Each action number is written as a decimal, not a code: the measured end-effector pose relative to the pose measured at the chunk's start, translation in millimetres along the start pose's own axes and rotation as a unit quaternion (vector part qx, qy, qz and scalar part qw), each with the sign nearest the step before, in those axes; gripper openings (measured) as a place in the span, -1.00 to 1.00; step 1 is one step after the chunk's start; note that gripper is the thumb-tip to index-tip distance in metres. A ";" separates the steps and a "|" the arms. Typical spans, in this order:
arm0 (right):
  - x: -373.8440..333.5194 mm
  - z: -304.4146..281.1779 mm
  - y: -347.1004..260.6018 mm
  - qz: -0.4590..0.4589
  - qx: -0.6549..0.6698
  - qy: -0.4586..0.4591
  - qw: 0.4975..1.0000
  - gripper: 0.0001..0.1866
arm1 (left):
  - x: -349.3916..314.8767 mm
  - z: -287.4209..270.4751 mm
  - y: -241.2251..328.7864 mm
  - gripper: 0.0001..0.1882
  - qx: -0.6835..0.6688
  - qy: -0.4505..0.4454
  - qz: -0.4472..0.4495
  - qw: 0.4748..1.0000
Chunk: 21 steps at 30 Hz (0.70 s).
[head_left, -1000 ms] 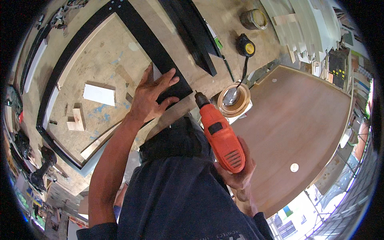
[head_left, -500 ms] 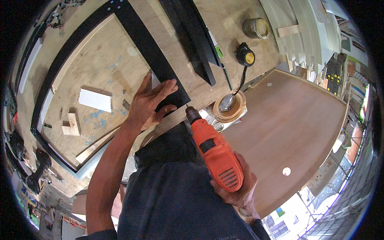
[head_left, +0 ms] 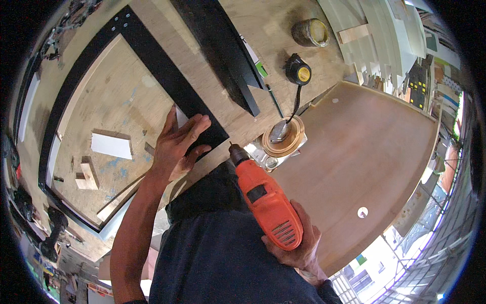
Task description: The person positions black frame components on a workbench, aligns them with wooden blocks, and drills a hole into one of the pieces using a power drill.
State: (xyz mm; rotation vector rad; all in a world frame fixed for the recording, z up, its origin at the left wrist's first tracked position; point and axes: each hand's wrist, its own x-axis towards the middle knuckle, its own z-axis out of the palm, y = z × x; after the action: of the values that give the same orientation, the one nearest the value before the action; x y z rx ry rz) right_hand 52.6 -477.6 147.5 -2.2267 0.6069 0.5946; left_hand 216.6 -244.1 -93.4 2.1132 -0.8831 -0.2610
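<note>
Over at that wooden bench [head_left: 283, 12], the person's left hand [head_left: 174, 144] lies spread across one end of a black frame [head_left: 168, 76], while the right hand [head_left: 304, 245] grips an orange drill [head_left: 268, 200], bit near the frame's corner.

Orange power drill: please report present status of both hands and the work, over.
Left hand spread on black frame. Right hand gripping orange power drill. Drill bit close to frame corner, contact unclear. Tape measure aside, not blocking.

Bright-orange plastic power drill [head_left: 268, 202] has black vent slots, the flat-railed angular frame [head_left: 162, 68] is all black, boxy black tape measure [head_left: 296, 68] sports a yellow disc, and tan plywood tabletop [head_left: 126, 86] has blue smudges.
</note>
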 end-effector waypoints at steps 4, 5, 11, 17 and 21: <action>-4.2 18.7 36.5 -0.063 -0.018 0.066 0.996 0.00 | -0.6 -3.4 2.3 -0.14 0.015 -0.012 -0.006 1.000; -4.6 26.1 48.8 -0.092 -0.014 0.088 0.992 -0.01 | -1.0 -3.5 2.9 -0.16 0.032 -0.016 -0.010 0.999; -9.1 64.2 95.8 -0.133 0.019 0.120 0.984 0.02 | 1.3 -4.5 5.5 -0.26 0.026 -0.034 -0.011 0.999; -2.3 97.9 120.7 -0.143 0.067 0.159 0.975 0.03 | -1.1 -5.8 3.7 -0.23 0.022 -0.035 -0.004 0.999; -3.9 119.3 135.0 -0.146 0.122 0.167 0.968 0.07 | 0.2 -2.4 3.7 -0.25 0.024 -0.024 -0.002 0.999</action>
State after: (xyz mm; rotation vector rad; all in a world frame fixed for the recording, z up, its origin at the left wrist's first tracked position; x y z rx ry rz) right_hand -56.1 -469.8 4.0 -2.1383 0.4731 -0.0081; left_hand 216.0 -244.4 -89.1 2.1620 -0.9223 -0.2971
